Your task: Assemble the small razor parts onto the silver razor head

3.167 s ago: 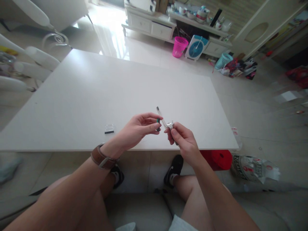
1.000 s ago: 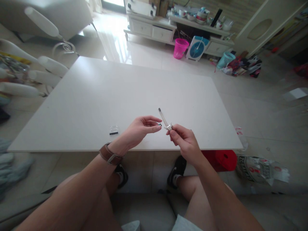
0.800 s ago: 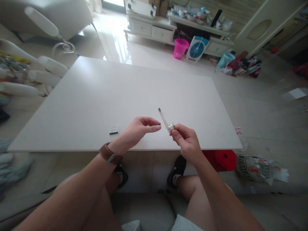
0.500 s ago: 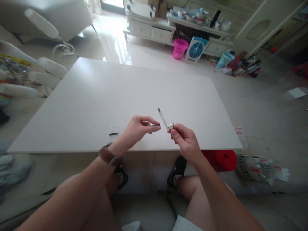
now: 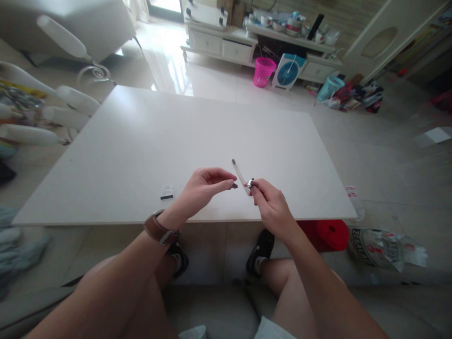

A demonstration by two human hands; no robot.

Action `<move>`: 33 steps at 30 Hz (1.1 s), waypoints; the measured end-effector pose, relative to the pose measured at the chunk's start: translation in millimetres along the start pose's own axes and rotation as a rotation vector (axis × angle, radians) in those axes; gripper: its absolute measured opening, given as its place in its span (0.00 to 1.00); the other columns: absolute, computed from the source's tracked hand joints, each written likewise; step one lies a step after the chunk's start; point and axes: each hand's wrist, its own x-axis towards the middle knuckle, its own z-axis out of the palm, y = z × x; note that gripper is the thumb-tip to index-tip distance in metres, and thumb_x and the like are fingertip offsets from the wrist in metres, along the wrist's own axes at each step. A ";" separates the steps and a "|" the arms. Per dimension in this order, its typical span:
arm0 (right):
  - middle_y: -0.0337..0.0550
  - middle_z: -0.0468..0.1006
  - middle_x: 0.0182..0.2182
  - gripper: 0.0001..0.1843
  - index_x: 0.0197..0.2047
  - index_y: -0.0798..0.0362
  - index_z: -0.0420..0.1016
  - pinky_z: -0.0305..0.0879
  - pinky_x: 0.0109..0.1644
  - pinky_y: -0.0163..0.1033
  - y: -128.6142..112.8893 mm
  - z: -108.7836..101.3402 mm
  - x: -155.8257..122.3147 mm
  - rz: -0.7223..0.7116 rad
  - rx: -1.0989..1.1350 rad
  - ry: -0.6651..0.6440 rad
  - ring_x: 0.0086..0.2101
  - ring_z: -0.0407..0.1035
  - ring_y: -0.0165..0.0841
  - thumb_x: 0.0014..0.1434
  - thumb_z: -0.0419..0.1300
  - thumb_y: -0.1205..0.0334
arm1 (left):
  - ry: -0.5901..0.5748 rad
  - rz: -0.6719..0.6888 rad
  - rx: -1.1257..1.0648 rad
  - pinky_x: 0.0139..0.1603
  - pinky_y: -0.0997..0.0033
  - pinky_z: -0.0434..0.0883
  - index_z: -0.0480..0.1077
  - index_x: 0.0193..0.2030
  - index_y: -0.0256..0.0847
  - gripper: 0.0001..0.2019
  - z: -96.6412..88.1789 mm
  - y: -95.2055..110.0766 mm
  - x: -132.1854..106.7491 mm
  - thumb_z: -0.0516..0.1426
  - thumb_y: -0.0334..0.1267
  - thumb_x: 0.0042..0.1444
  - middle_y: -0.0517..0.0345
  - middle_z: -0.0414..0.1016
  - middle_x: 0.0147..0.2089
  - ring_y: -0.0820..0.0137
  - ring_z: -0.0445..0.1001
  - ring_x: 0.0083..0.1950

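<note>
My left hand (image 5: 203, 189) hovers over the near edge of the white table (image 5: 141, 141), thumb and forefinger pinched on a small dark piece (image 5: 234, 186). My right hand (image 5: 270, 207) is closed around a small metal part (image 5: 250, 183) just to the right of it. A thin clear stick with a dark tip (image 5: 238, 171) lies on the table between and beyond the two hands; whether my right hand touches it I cannot tell. A brown watch strap (image 5: 157, 230) sits on my left wrist.
A small clear packet with a black strip (image 5: 167, 192) lies on the table left of my hands. White chairs (image 5: 52, 113) stand at the left. A red stool (image 5: 323, 234) and a printed bag (image 5: 383, 247) are on the floor at the right; a pink basket (image 5: 264, 70) and a fan (image 5: 287, 70) are far off.
The hands have stayed close together. My right hand has turned the metal part a little and drawn slightly nearer to my left fingertips; the dark piece now shows at my left fingertips.
</note>
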 end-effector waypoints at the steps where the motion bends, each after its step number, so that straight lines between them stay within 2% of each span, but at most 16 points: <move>1: 0.41 0.76 0.35 0.14 0.44 0.50 0.78 0.63 0.40 0.40 0.8 0.2 0.1 0.001 -0.003 -0.005 0.34 0.69 0.34 0.75 0.52 0.56 | 0.004 0.002 -0.001 0.53 0.64 0.77 0.83 0.40 0.39 0.12 -0.1 0.4 -0.1 0.71 0.44 0.54 0.51 0.86 0.41 0.64 0.82 0.44; 5: 0.42 0.77 0.35 0.10 0.45 0.50 0.78 0.67 0.38 0.40 3.1 1.3 -0.3 0.049 0.029 -0.015 0.34 0.73 0.34 0.72 0.57 0.57 | 0.012 0.022 -0.033 0.51 0.63 0.77 0.81 0.38 0.37 0.13 1.0 3.0 -1.1 0.73 0.43 0.50 0.51 0.85 0.41 0.65 0.82 0.43; 9: 0.39 0.76 0.34 0.09 0.45 0.50 0.77 0.68 0.29 0.36 0.8 2.6 -1.4 0.125 0.121 -0.011 0.27 0.74 0.30 0.70 0.59 0.55 | 0.016 0.027 -0.004 0.38 0.71 0.74 0.77 0.48 0.39 0.19 4.1 3.4 -1.6 0.73 0.40 0.51 0.60 0.79 0.28 0.70 0.79 0.33; 11: 0.37 0.75 0.34 0.09 0.45 0.50 0.76 0.65 0.24 0.33 -1.0 3.3 -1.9 0.161 0.178 -0.010 0.24 0.72 0.27 0.69 0.60 0.54 | 0.043 0.030 -0.010 0.35 0.73 0.73 0.75 0.49 0.40 0.21 5.7 3.0 -1.7 0.73 0.39 0.50 0.61 0.79 0.31 0.72 0.79 0.32; 14: 0.35 0.75 0.34 0.11 0.48 0.48 0.73 0.63 0.20 0.31 -2.7 4.3 -2.5 0.223 0.260 0.002 0.21 0.72 0.26 0.68 0.62 0.51 | 0.073 0.028 -0.052 0.38 0.74 0.77 0.75 0.46 0.40 0.21 6.9 2.9 -2.0 0.74 0.37 0.46 0.61 0.80 0.36 0.72 0.82 0.35; 19: 0.34 0.76 0.33 0.14 0.48 0.47 0.71 0.67 0.20 0.31 -5.4 5.7 -4.2 0.286 0.344 0.017 0.22 0.77 0.30 0.66 0.64 0.49 | 0.085 -0.008 -0.124 0.41 0.73 0.81 0.75 0.44 0.39 0.22 4.9 2.0 -3.5 0.76 0.36 0.44 0.61 0.81 0.33 0.71 0.82 0.36; 24: 0.32 0.76 0.23 0.11 0.41 0.50 0.73 0.68 0.21 0.30 -8.5 7.7 -4.2 0.324 0.371 -0.009 0.20 0.76 0.31 0.64 0.66 0.52 | 0.077 -0.063 -0.178 0.39 0.71 0.83 0.78 0.41 0.39 0.18 6.5 -0.1 -4.7 0.76 0.38 0.45 0.58 0.84 0.34 0.69 0.83 0.37; 28: 0.32 0.77 0.21 0.13 0.37 0.51 0.71 0.65 0.18 0.30 -9.6 8.1 -1.1 0.393 0.461 -0.026 0.15 0.71 0.28 0.62 0.68 0.53 | 0.090 -0.080 -0.149 0.37 0.72 0.84 0.81 0.35 0.37 0.15 10.1 1.3 -5.8 0.76 0.39 0.44 0.57 0.85 0.35 0.70 0.82 0.35; 33: 0.33 0.77 0.19 0.16 0.34 0.51 0.70 0.61 0.16 0.27 -11.9 8.1 1.4 0.488 0.513 -0.072 0.14 0.69 0.27 0.58 0.71 0.53 | 0.097 -0.100 -0.131 0.39 0.71 0.85 0.84 0.38 0.39 0.15 11.3 1.5 -6.8 0.76 0.40 0.45 0.55 0.86 0.36 0.69 0.83 0.37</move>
